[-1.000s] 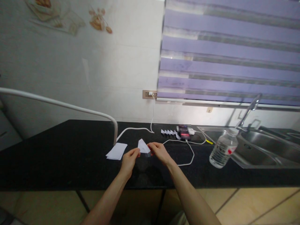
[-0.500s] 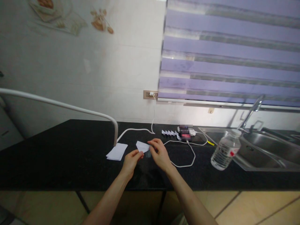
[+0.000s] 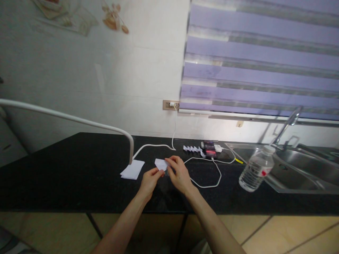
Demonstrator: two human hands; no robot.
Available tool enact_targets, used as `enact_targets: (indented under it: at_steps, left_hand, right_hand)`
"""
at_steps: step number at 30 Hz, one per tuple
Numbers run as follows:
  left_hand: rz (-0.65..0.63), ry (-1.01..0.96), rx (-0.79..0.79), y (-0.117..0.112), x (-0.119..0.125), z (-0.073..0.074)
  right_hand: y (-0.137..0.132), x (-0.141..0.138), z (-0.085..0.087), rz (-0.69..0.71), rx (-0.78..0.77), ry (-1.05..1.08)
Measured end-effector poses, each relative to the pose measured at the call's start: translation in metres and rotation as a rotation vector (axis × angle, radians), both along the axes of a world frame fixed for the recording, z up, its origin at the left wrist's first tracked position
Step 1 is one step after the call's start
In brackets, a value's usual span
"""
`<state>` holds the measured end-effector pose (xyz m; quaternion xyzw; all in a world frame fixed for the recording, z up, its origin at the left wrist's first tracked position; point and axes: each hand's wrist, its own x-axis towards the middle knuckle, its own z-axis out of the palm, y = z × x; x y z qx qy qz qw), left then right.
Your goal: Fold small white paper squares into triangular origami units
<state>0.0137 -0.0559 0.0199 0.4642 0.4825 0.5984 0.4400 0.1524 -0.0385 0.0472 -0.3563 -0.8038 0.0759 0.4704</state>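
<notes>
A small white sheet of paper (image 3: 160, 163) with a folded, pointed outline is held between my two hands over the dark counter. My left hand (image 3: 151, 179) pinches its lower edge between thumb and fingers. At the paper's right side, my right hand (image 3: 179, 172) grips it with bent fingers, which hide that end. Left of my hands lies a loose stack of white paper sheets (image 3: 134, 170). Beyond my right hand, a row of several small folded paper pieces (image 3: 192, 149) stands on the counter.
A clear plastic bottle (image 3: 256, 171) stands on the right beside the steel sink (image 3: 293, 169). White cable (image 3: 209, 186) loops near my right hand toward blurred devices (image 3: 210, 150). A white curved tube (image 3: 116, 129) reaches in from the left above the paper stack.
My right hand has shifted slightly left along the paper, covering more of its right end. My left hand keeps its pinch in nearly the same place.
</notes>
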Motion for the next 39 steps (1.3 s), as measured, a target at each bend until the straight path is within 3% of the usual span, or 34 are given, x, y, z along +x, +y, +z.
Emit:
enact_targets:
  at_steps: [16, 39]
  left_hand:
    - [-0.009, -0.051, 0.022, 0.003, -0.001, -0.004]
    - [-0.087, -0.22, 0.006, -0.009, 0.007, 0.016]
  right_hand:
    - [-0.003, -0.001, 0.003, -0.029, 0.108, -0.085]
    - [-0.013, 0.013, 0.006, -0.067, 0.238, -0.291]
